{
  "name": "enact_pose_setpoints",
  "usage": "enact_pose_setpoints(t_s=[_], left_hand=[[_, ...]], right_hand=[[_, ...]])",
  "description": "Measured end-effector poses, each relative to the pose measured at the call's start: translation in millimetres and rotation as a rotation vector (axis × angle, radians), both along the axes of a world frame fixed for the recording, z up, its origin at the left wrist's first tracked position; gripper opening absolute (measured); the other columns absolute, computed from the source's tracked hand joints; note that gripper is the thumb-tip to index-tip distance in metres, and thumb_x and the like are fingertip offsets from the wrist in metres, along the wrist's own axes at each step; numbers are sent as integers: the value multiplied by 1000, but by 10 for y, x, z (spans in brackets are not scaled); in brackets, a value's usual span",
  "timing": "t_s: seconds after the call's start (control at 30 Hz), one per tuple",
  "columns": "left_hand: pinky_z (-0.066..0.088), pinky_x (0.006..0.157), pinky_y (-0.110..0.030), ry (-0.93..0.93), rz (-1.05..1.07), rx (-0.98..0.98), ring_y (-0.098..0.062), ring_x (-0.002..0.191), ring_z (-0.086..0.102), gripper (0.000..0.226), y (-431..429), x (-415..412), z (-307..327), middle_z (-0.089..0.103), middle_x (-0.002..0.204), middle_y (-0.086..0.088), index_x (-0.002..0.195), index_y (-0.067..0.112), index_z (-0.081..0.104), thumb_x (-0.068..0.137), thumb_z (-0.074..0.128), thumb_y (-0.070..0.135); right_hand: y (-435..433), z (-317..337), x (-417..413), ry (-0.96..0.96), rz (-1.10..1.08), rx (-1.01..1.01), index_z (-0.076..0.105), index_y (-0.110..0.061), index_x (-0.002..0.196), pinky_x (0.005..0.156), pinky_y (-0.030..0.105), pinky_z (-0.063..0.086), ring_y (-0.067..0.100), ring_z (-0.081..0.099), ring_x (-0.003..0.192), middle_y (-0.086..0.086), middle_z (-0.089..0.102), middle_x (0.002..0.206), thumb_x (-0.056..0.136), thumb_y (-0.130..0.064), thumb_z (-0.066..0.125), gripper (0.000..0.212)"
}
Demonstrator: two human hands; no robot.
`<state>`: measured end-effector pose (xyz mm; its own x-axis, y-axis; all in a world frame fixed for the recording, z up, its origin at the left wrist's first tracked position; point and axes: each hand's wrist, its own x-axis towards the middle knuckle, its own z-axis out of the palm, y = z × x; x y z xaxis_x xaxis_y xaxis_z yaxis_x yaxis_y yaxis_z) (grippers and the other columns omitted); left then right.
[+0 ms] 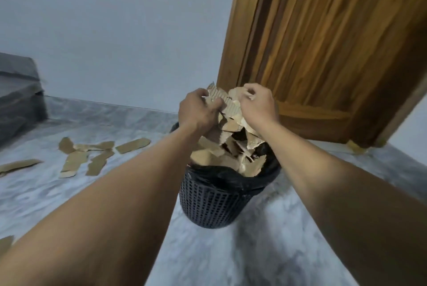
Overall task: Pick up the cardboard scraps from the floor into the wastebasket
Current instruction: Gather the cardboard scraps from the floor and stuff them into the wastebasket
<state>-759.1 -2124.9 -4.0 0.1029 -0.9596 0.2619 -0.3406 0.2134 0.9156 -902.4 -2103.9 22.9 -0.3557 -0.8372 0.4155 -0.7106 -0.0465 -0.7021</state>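
the grey marbled floor [265, 251] fills the view, with a wooden door [323, 43] at its far right corner and a dark grey block [18, 91] at its left edge, too blurred to name. near the middle of the floor, just in front of the door, stands the black mesh wastebasket [215, 205] with a black liner, and a heap of cardboard scraps [221, 161] rises above its rim. over toward the left edge lies a cluster of loose scraps [92, 156], flat on the floor and well apart from the basket; one long strip [18, 165] lies at the left edge itself and a corner piece [5, 243] shows at the near left corner. above the basket mouth a held bundle [227, 105] of torn pieces hangs between the two hands. the left hand [198, 110] grips it from one side and the right hand [256, 105] from the other, the fingers [248, 94] of each curled in around the cardboard. by the look of it the job is more than half done: the basket is close to overfull, this bundle has yet to be let go, and the left-side pieces are yet to be gathered.
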Motion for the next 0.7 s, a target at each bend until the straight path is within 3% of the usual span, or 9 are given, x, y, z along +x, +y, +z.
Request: enact_pose_setpoints(t_s=[0.07, 0.17, 0.23, 0.33, 0.43, 0.53, 0.63, 0.7], left_hand=[[51, 93, -33, 0, -78, 70, -25, 106, 67, 47, -50, -138, -112, 72, 120, -8, 124, 16, 68, 91, 68, 49], [45, 103, -33, -38, -88, 57, -27, 125, 61, 60, -55, -47, -199, 64, 139, -9, 142, 13, 57, 99, 54, 55], [44, 106, -35, -90, -64, 4, -25, 127, 60, 59, -26, 171, -270, 64, 138, -8, 140, 13, 59, 100, 49, 56], [46, 103, -35, -150, 9, -41, -25, 122, 62, 56, 131, 641, -424, 68, 132, -6, 135, 16, 64, 101, 45, 56], [45, 100, -37, -246, 84, -42, -28, 118, 64, 57, 403, 1188, -718, 66, 134, -6, 137, 17, 61, 102, 42, 57], [44, 101, -39, -355, 145, 12, -30, 122, 61, 57, 739, 1759, -1156, 62, 140, -10, 142, 17, 57, 103, 42, 55], [36, 114, -46, -469, 195, 112, -30, 144, 40, 62, 1155, 2281, -1717, 48, 154, -9, 150, 20, 48, 102, 39, 59], [23, 122, -49, -549, 201, 222, -28, 154, 20, 67, 1480, 2535, -2096, 36, 162, -9, 157, 25, 37, 101, 36, 63]], right_hand=[[-1, -85, -168, -27, -23, 127, 66, -24, 124, 78, 29, 41, 17, 57, 102, -5, 64, 122, 100, -43, 53, 33], [52, -190, -260, -15, -48, 222, 67, -23, 99, 74, 32, 39, 25, 59, 104, 2, 65, 114, 101, -49, 47, 33], [92, -230, -193, 3, -54, 236, 67, -22, 120, 85, 33, 41, 25, 56, 118, 2, 60, 132, 102, -47, 45, 38], [175, -272, 118, 43, -30, 197, 50, -24, 148, 106, 38, 39, 24, 47, 135, 1, 45, 153, 103, -47, 42, 50], [220, -385, 617, 137, 91, 156, 44, -24, 152, 105, 36, 38, 24, 46, 137, 1, 40, 155, 104, -46, 40, 53], [280, -605, 1127, 230, 211, 129, 38, -23, 155, 117, 43, 32, 25, 33, 146, 0, 32, 161, 104, -46, 41, 57], [440, -942, 1605, 392, 344, 79, 30, -17, 159, 122, 46, 21, 26, 19, 153, 8, 24, 165, 106, -39, 41, 58], [629, -1225, 1884, 468, 430, 85, 25, -18, 160, 124, 48, 16, 27, 14, 154, 10, 19, 167, 107, -39, 40, 59]])
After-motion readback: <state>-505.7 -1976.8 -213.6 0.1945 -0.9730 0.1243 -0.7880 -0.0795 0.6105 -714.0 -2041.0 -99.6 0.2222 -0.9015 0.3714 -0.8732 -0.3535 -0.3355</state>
